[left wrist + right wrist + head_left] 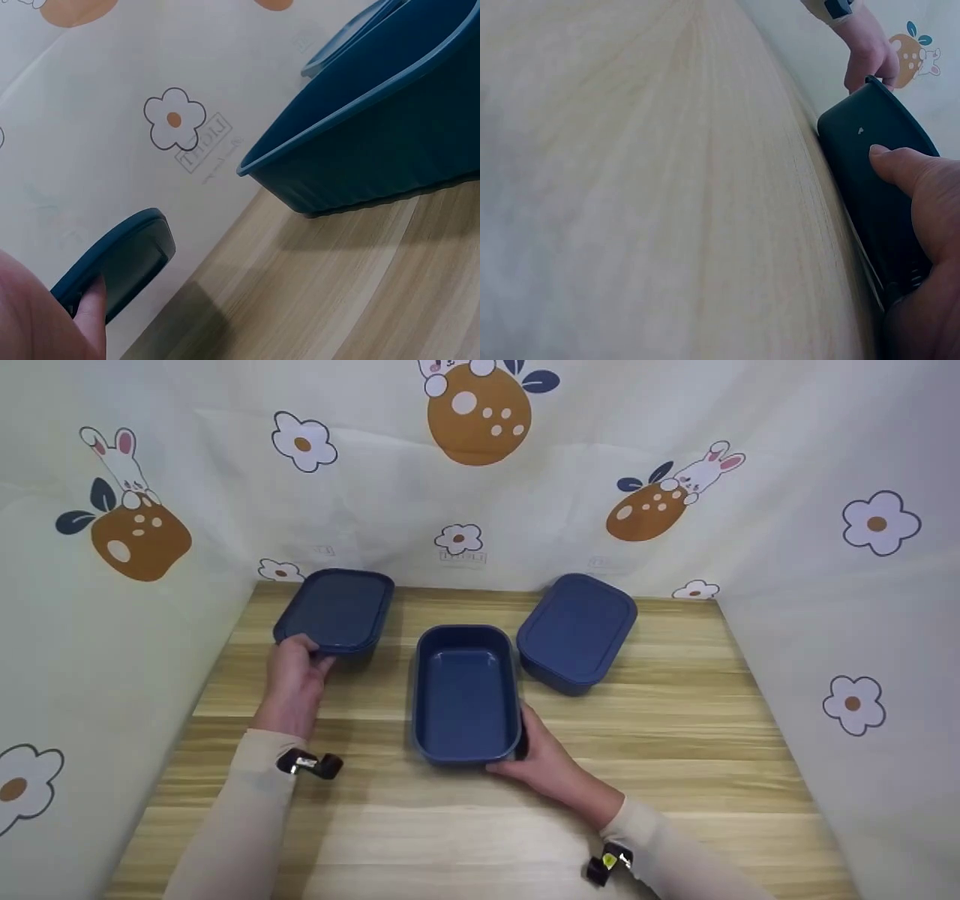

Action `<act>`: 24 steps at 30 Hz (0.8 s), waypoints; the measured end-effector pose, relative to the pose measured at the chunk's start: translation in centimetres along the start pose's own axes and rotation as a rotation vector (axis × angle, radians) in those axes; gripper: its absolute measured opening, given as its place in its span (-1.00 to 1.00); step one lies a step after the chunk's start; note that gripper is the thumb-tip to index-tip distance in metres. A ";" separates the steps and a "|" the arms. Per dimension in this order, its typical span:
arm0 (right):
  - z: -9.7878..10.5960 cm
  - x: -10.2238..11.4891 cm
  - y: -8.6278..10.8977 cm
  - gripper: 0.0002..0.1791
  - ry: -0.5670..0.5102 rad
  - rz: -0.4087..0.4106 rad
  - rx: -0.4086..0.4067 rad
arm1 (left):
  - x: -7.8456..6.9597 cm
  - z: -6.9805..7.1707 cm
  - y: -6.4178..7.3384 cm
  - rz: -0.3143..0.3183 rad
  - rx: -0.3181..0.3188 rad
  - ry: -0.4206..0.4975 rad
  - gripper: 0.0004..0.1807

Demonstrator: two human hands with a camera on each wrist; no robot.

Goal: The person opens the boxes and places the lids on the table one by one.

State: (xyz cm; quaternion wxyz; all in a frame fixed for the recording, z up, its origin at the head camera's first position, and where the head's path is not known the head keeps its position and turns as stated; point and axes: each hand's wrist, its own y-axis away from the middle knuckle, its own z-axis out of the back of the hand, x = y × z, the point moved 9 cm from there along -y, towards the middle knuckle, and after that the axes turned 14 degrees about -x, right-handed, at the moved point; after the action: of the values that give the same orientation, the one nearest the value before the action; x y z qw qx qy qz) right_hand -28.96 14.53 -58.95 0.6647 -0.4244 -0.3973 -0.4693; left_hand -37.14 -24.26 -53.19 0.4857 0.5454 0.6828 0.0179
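In the head view my left hand (295, 686) pinches the near edge of a dark blue rectangular lid (337, 607) at the back left. The left wrist view shows this lid (139, 262) raised off the table, thumb below its edge. An open blue food container (465, 697) stands upright in the middle of the table, with nothing visible inside. My right hand (553, 765) grips its near right corner. In the right wrist view the thumb presses the container's outer wall (862, 161), while the other fingers are mostly hidden.
A second blue container with its lid on (577, 634) stands at the back right, close beside the open one. The wood-grain table (420, 840) is bounded by patterned cloth walls (375, 510) at the back and both sides.
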 end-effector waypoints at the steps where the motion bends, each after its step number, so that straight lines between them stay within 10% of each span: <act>1: 0.0 0.0 0.0 0.34 0.004 -0.002 0.000 | 0.0 0.0 0.0 0.000 0.001 -0.002 -0.01; 24: 0.1 0.0 0.1 0.33 0.014 0.009 -0.004 | 0.7 0.0 -0.9 0.036 -0.002 0.022 -0.07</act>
State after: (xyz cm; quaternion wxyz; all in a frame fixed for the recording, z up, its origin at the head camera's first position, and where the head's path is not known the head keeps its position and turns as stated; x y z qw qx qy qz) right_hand -28.90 14.60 -58.95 0.6688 -0.4240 -0.3897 -0.4701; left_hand -37.71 -24.10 -54.16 0.4784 0.5569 0.6781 0.0332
